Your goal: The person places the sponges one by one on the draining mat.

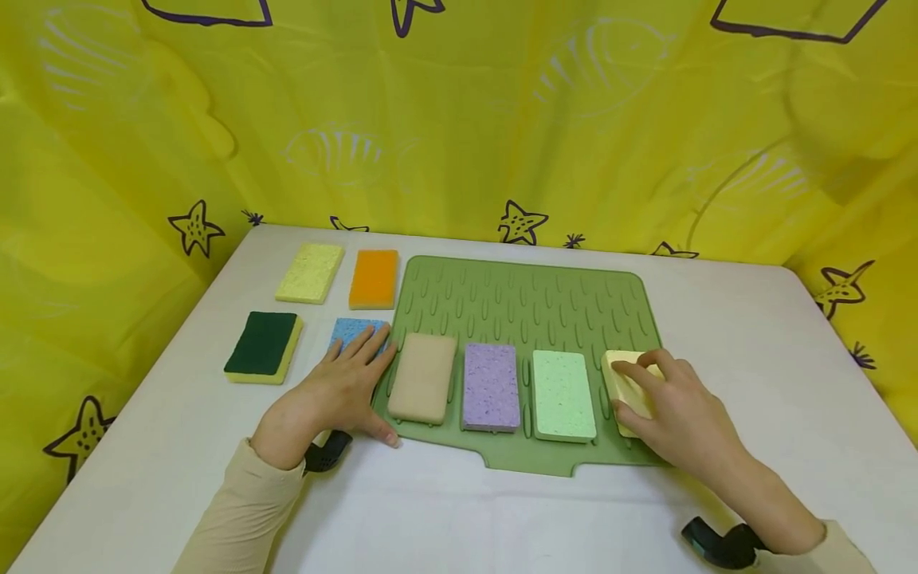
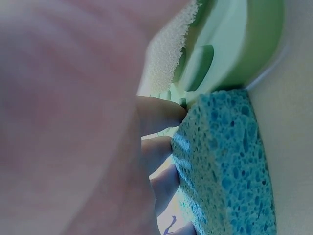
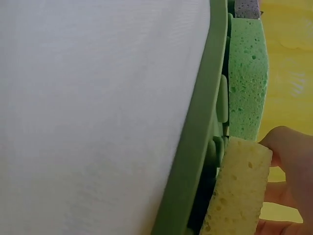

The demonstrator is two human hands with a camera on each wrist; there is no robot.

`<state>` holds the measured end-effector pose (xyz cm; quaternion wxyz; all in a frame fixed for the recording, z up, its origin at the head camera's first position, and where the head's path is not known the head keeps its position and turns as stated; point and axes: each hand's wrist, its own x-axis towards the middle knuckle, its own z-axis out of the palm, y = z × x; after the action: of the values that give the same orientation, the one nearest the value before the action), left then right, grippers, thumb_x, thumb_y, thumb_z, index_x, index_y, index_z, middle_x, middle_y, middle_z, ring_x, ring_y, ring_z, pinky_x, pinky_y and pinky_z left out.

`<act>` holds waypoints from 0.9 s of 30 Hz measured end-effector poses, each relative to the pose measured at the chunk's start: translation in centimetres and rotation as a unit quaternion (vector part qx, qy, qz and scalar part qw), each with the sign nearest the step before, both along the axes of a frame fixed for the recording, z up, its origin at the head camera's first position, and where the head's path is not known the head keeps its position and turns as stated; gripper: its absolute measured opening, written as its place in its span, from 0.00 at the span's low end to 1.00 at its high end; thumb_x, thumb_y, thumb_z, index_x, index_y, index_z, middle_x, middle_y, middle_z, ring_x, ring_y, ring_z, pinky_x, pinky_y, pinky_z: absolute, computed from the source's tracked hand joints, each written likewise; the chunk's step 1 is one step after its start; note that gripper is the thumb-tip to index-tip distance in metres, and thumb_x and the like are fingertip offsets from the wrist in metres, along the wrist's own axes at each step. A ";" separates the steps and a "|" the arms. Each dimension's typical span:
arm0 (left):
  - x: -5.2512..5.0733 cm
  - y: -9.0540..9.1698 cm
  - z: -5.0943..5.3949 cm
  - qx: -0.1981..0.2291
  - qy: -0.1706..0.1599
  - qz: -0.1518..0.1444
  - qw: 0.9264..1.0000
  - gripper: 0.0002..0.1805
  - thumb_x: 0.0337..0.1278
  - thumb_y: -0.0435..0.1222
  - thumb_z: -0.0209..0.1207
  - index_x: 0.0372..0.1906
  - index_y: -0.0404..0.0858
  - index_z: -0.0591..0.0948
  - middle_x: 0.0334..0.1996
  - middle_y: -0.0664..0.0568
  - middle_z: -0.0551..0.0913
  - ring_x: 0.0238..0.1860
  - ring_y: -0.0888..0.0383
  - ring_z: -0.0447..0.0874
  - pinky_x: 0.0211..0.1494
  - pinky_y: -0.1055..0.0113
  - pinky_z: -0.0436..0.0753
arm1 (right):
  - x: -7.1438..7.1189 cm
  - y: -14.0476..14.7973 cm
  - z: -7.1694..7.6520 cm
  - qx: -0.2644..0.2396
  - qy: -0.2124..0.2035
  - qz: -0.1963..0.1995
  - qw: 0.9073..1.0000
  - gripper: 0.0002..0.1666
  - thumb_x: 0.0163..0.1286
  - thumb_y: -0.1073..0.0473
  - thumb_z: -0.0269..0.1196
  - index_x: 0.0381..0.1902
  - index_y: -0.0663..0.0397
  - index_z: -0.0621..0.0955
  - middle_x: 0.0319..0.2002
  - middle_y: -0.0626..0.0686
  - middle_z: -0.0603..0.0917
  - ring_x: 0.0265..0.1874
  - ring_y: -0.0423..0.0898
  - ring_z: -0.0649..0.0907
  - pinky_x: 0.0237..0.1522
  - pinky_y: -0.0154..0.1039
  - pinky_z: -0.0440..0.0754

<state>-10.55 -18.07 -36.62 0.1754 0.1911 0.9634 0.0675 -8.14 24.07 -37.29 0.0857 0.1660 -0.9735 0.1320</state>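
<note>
My left hand [image 1: 343,397] lies with fingers spread, its fingertips resting on a blue sponge [image 1: 355,327] and its thumb by the front left corner of a green ridged mat [image 1: 531,275]. In the left wrist view, the fingertips touch the upper face of the blue sponge [image 2: 230,161]. On the mat's right end, my right hand [image 1: 684,410] grips a pale yellow sponge [image 1: 631,391] between thumb and curled fingers. Left of it in the row are a mint green sponge [image 1: 562,395], a purple sponge [image 1: 491,387] and a beige sponge [image 1: 423,379].
Left of the mat lie a light yellow sponge [image 1: 311,273], an orange sponge [image 1: 374,279] and a dark green and yellow scouring sponge [image 1: 264,347]. A white-covered table [image 1: 430,518] carries everything. Behind it hangs a yellow patterned curtain [image 1: 459,119].
</note>
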 end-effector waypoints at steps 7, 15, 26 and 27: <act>0.1 0.0 0.1 0.001 0.001 0.000 1.000 0.73 0.28 0.68 0.73 0.78 0.34 0.54 0.81 0.40 0.42 0.80 0.38 0.41 0.75 0.32 0.47 | 0.5 -0.3 -0.2 0.013 -0.014 0.003 1.000 0.31 0.62 0.49 0.68 0.62 0.53 0.78 0.53 0.59 0.73 0.40 0.57 0.72 0.15 0.38 0.72; 0.0 0.0 0.0 0.001 0.003 -0.002 1.000 0.73 0.28 0.69 0.72 0.78 0.34 0.54 0.81 0.40 0.42 0.80 0.38 0.41 0.75 0.32 0.47 | 0.6 0.3 0.8 0.017 -0.051 0.013 0.998 0.30 0.67 0.46 0.66 0.63 0.50 0.78 0.55 0.60 0.74 0.41 0.60 0.75 0.19 0.43 0.74; 0.0 0.0 0.0 0.002 0.002 0.000 1.000 0.73 0.28 0.68 0.73 0.78 0.34 0.53 0.81 0.40 0.42 0.80 0.38 0.40 0.76 0.32 0.47 | -0.3 2.0 3.0 -0.016 -0.137 0.021 0.990 0.35 0.73 0.44 0.59 0.73 0.47 0.67 0.58 0.61 0.74 0.31 0.43 0.77 0.27 0.40 0.73; 0.0 0.0 0.0 0.002 0.001 0.001 1.000 0.73 0.28 0.68 0.73 0.78 0.34 0.53 0.81 0.40 0.41 0.80 0.38 0.40 0.76 0.32 0.46 | -0.5 2.1 3.0 -0.022 -0.139 0.021 0.990 0.35 0.74 0.45 0.59 0.74 0.48 0.66 0.58 0.61 0.74 0.34 0.44 0.77 0.28 0.40 0.73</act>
<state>-10.51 -18.10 -36.61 0.1743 0.1900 0.9637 0.0692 -8.60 26.20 -34.24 -0.0494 0.1641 -0.9692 0.1771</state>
